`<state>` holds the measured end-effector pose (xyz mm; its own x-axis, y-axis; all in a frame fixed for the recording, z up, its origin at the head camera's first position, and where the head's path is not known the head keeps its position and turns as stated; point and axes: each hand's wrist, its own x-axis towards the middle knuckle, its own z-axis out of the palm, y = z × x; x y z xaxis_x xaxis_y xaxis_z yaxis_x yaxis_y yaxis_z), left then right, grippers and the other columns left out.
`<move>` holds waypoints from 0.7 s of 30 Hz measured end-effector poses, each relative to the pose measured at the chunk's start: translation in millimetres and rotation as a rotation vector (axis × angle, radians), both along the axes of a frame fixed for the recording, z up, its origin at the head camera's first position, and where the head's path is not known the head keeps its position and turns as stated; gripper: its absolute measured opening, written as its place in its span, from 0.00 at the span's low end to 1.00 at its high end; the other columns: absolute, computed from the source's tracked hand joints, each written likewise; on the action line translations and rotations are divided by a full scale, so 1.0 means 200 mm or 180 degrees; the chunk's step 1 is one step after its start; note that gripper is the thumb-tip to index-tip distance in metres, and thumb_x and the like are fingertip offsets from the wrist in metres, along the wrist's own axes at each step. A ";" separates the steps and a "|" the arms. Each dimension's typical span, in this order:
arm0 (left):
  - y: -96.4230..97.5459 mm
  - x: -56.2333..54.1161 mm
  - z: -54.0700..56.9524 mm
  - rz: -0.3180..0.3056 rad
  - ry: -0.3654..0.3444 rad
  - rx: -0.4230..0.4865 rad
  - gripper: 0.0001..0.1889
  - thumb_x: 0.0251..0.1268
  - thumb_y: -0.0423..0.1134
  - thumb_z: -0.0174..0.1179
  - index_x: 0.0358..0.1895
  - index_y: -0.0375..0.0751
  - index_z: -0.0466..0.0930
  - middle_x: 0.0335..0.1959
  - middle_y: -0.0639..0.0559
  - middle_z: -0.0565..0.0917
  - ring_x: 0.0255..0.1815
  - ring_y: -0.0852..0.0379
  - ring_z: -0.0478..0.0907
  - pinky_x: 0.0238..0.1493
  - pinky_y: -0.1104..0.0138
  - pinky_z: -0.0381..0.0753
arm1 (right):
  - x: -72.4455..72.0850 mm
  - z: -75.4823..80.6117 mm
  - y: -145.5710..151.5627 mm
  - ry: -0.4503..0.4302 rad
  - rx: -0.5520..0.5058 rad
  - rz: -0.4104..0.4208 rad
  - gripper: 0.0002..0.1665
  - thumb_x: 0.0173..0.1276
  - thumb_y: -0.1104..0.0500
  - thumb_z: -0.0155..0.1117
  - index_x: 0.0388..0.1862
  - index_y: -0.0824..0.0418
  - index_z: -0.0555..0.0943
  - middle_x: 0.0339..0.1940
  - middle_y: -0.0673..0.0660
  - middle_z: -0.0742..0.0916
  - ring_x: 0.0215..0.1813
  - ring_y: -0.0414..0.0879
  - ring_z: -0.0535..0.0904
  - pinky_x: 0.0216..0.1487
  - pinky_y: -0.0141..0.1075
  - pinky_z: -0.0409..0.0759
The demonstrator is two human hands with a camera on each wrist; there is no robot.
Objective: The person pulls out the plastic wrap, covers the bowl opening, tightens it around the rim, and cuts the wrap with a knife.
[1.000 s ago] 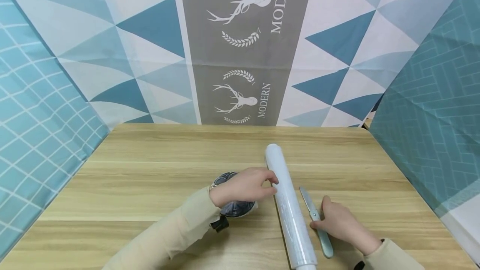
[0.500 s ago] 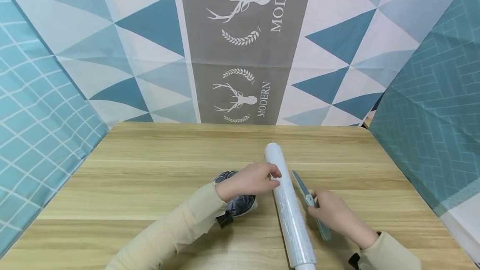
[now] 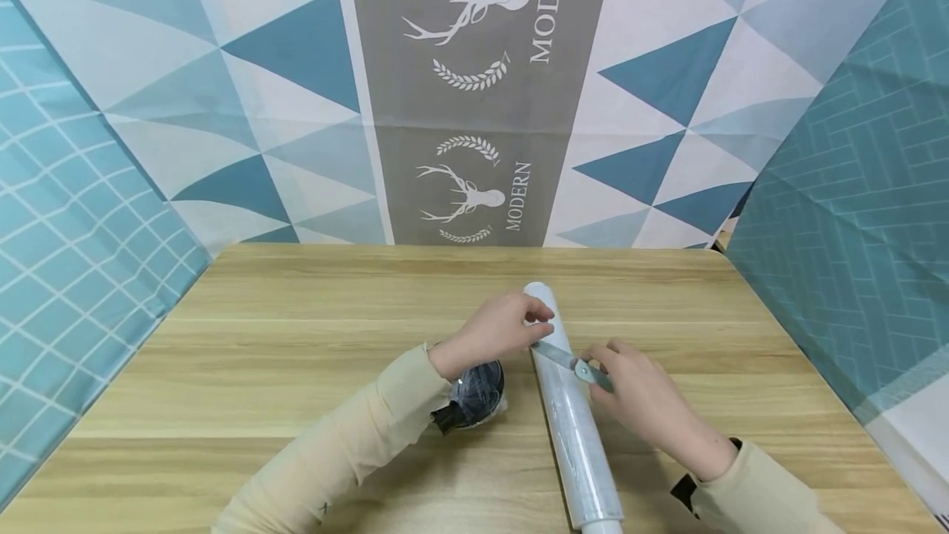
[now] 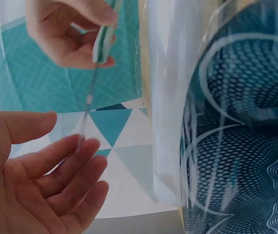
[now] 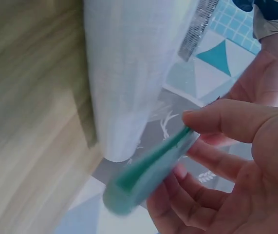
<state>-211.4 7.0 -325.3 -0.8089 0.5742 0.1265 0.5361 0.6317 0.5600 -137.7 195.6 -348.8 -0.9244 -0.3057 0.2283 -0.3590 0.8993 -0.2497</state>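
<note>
My right hand (image 3: pixel 645 394) pinches the pale green handle of a folding knife (image 3: pixel 593 374), its blade unfolded and angled across a long roll of clear plastic wrap (image 3: pixel 582 456). In the right wrist view, thumb and fingers press on opposite sides of the knife's handle (image 5: pixel 146 173). My left hand (image 3: pixel 498 328) hovers over the roll's far part, fingers bent loosely. In the left wrist view, the blade tip overlaps the left hand's (image 4: pixel 51 180) index fingertip, and the thumb stands apart from it. Below the left wrist is a dark blue patterned bowl (image 3: pixel 480 394), partly hidden.
The roll lies lengthwise on the wooden table (image 3: pixel 296 336), between the bowl and the right hand. Clear film covers the bowl (image 4: pixel 246 141) in the left wrist view. A patterned cloth backdrop (image 3: pixel 474 105) stands behind the table, with teal cloths at both sides.
My right hand has lifted the knife from the table and brought it left over the roll, blade toward the left hand. My left hand has moved slightly farther away along the roll.
</note>
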 end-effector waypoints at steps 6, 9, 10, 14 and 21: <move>0.00 0.00 -0.04 -0.0075 -0.0008 -0.0110 0.06 0.57 0.38 0.60 0.29 0.43 0.85 0.23 0.58 0.83 0.19 0.66 0.67 0.22 0.76 0.65 | -0.01 0.02 -0.02 0.0149 0.0009 0.0026 0.15 0.48 0.65 0.67 0.37 0.57 0.80 0.27 0.52 0.79 0.25 0.40 0.70 0.20 0.29 0.65; 0.00 0.01 -0.04 -0.0042 -0.0023 -0.0117 0.06 0.57 0.37 0.60 0.26 0.43 0.85 0.21 0.58 0.81 0.18 0.66 0.66 0.21 0.76 0.64 | -0.01 0.03 -0.03 0.0009 -0.0018 -0.0010 0.14 0.47 0.64 0.68 0.36 0.56 0.80 0.27 0.52 0.79 0.26 0.41 0.70 0.21 0.31 0.66; -0.01 0.01 -0.04 -0.0023 -0.0052 -0.0112 0.06 0.57 0.37 0.60 0.26 0.42 0.84 0.20 0.58 0.80 0.18 0.66 0.66 0.21 0.76 0.64 | -0.02 0.03 -0.03 -0.0060 -0.0038 -0.0022 0.15 0.47 0.64 0.68 0.37 0.56 0.80 0.27 0.52 0.79 0.26 0.41 0.70 0.22 0.31 0.67; -0.01 0.03 -0.04 0.0035 -0.0129 -0.0104 0.06 0.57 0.37 0.60 0.25 0.42 0.83 0.18 0.58 0.79 0.18 0.65 0.65 0.22 0.75 0.65 | -0.02 0.04 -0.03 -0.0408 -0.0193 0.0005 0.15 0.50 0.61 0.69 0.38 0.56 0.79 0.26 0.50 0.78 0.24 0.40 0.69 0.23 0.31 0.67; -0.01 0.04 -0.04 0.0046 -0.0139 -0.0047 0.06 0.59 0.37 0.59 0.26 0.43 0.83 0.20 0.57 0.79 0.18 0.64 0.65 0.21 0.75 0.65 | -0.04 0.06 0.00 -0.0842 -0.0581 0.0338 0.09 0.60 0.54 0.62 0.39 0.55 0.79 0.19 0.45 0.76 0.20 0.36 0.66 0.21 0.30 0.66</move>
